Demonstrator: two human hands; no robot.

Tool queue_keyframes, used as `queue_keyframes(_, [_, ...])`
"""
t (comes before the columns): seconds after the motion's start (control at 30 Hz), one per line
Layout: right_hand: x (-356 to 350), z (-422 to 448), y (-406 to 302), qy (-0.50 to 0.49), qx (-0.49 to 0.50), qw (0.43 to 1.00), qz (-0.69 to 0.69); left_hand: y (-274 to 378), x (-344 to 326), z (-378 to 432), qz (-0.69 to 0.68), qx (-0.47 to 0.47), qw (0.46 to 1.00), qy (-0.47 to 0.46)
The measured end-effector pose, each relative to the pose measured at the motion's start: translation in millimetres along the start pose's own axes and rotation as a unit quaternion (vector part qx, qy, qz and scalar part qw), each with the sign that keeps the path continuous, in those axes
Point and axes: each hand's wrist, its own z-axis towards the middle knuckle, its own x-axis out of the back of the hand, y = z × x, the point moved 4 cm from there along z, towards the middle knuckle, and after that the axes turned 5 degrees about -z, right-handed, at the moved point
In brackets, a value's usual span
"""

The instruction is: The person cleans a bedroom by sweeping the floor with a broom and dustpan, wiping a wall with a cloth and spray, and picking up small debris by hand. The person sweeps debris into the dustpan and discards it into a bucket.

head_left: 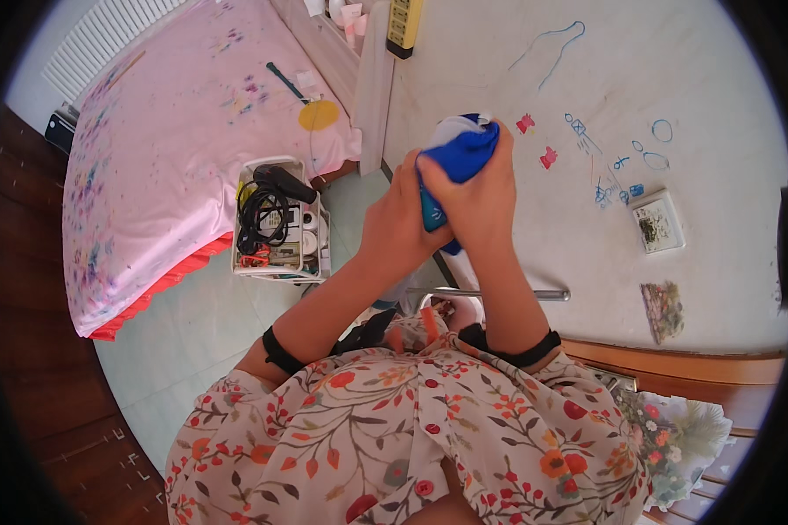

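My left hand (394, 216) and my right hand (478, 197) are both closed around a bundle of blue fabric (463, 156). It shows a white patch at its far end and a teal part with light marks lower down. My right thumb presses across the front of the bundle, and my left fingers lie along its left side. A bit of blue cloth sticks out below the hands. Whether it is one garment or several pieces, I cannot tell. Under my forearms a metal bar (499, 293) juts out beside the wall.
On the left is a bed with a pink floral sheet (171, 131), bearing a yellow fly swatter (318, 115). A white rolling cart (236, 223) holds a black hair dryer (282, 184). The drawn-on wall (696, 79) carries a switch plate (658, 222). A pink bin (465, 308) stands below.
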Motion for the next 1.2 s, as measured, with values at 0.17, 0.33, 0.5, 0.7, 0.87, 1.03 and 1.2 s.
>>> queue_keyframes(0.17, [6.6,34.2,7.8,-0.038,-0.070,0.991,0.106,1.0,-0.1,-1.8,0.005,-0.008,1.000,-0.014])
queue_keyframes(0.33, [-15.0,0.0,31.1,0.007,-0.121,0.942,0.313,-13.2,-4.3,-4.1,-0.190,0.070,0.977,-0.068])
queue_keyframes(0.5, [-43.7,-55.6,46.3,-0.102,-0.066,0.947,0.297,-18.0,9.0,6.0,-0.358,0.038,0.933,0.021])
queue_keyframes(0.7, [-43.2,-85.0,58.4,-0.222,0.044,0.958,0.177,-22.9,28.9,12.5,-0.429,0.054,0.897,0.096])
queue_keyframes(0.87, [-63.1,-74.0,104.5,-0.574,-0.194,0.659,0.445,-23.7,28.0,14.8,-0.608,0.069,0.786,0.081])
queue_keyframes(1.03, [-75.5,-98.6,112.8,-0.553,-0.264,0.512,0.603,-23.9,26.1,27.1,-0.671,0.059,0.736,0.068])
queue_keyframes(1.2, [-67.8,-99.2,94.8,-0.434,-0.396,0.405,0.701,-33.2,45.3,31.4,-0.556,0.011,0.802,0.220])
